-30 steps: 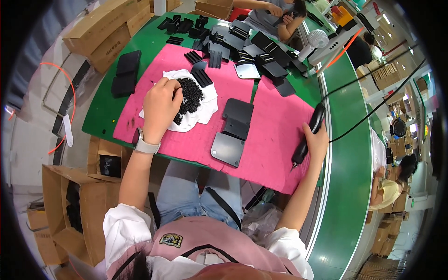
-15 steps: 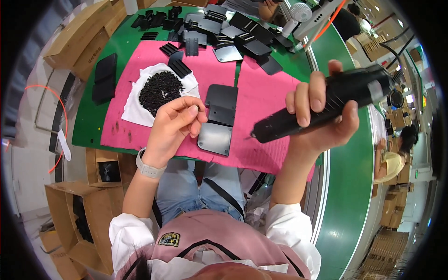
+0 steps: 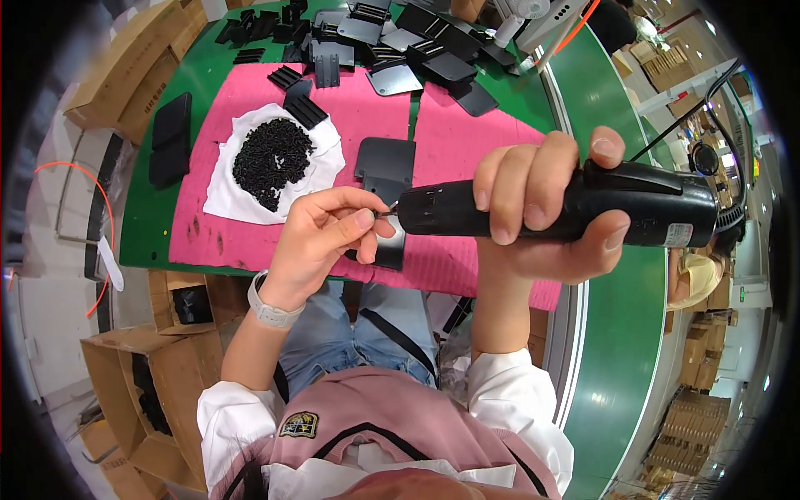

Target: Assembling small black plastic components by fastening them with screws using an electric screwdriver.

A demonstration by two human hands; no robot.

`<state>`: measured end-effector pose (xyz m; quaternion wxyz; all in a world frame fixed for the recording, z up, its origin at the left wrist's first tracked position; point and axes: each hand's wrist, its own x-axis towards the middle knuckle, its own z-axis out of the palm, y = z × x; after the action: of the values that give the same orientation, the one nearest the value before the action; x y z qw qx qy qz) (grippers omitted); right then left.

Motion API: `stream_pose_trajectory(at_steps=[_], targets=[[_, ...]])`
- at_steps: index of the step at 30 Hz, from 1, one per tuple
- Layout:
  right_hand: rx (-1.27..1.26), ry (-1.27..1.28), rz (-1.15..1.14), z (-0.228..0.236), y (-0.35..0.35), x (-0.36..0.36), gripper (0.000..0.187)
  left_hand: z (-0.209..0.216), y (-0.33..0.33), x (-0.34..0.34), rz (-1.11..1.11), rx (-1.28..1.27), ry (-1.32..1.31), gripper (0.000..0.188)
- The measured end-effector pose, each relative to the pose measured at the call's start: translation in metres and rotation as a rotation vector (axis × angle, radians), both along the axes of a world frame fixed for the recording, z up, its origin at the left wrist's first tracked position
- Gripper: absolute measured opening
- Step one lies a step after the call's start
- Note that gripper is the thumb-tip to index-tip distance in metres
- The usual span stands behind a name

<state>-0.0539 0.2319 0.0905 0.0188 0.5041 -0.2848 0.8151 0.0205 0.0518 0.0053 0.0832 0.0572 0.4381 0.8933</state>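
My right hand (image 3: 546, 204) is wrapped round a black electric screwdriver (image 3: 450, 208), held level with its bit pointing left. Thumb and forefinger of my left hand (image 3: 327, 229) pinch a small dark screw (image 3: 382, 214) right at the tip of the bit. Whether the screw sits on the bit is too small to tell. Beneath the tool lies a hinged-looking black plate assembly (image 3: 386, 157) on the pink mat (image 3: 454, 158), its lower part partly covered by my hand and the screwdriver. To the left, a heap of black screws (image 3: 271, 158) rests on a white cloth (image 3: 223, 198).
Black plates and brackets (image 3: 392, 79) are piled at the far side of the green table (image 3: 137, 225). Two dark parts (image 3: 171, 125) lie at its left. A small white fan (image 3: 527, 10) stands far right. Cardboard boxes (image 3: 158, 392) sit on the floor at left.
The screwdriver has swung left and levelled, bringing its bit to the fingertips of my left hand. My left hand has shifted slightly right and down. The view has moved a little.
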Motion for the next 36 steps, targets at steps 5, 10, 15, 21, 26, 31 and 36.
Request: stream_pose_trajectory(at_steps=[5,10,15,21,26,31,36], targets=[[0.094,0.055,-0.041,-0.002,-0.003,0.005,0.048,-0.004,-0.002,0.000,0.004,-0.019,-0.015,0.017],[0.132,0.016,0.010,-0.005,-0.005,0.005,0.045,-0.005,-0.005,-0.003,-0.026,-0.132,0.004,0.015],[0.100,-0.201,0.026,-0.009,-0.010,0.004,0.041,-0.006,-0.003,-0.002,-0.009,-0.206,0.046,0.013],[0.106,-0.235,0.012,-0.012,-0.007,-0.010,0.038,-0.004,-0.003,-0.011,0.161,-0.321,0.128,0.013],[0.160,-0.218,-0.112,-0.011,-0.002,-0.016,0.036,-0.005,0.006,-0.012,0.515,-1.036,0.282,0.016],[0.181,-0.288,-0.251,-0.010,-0.008,-0.020,0.029,-0.016,0.000,-0.027,0.548,-1.308,0.240,0.034],[0.247,-0.300,-0.264,-0.020,-0.012,-0.025,0.029,-0.018,-0.009,-0.040,0.321,-1.320,0.185,0.035]])
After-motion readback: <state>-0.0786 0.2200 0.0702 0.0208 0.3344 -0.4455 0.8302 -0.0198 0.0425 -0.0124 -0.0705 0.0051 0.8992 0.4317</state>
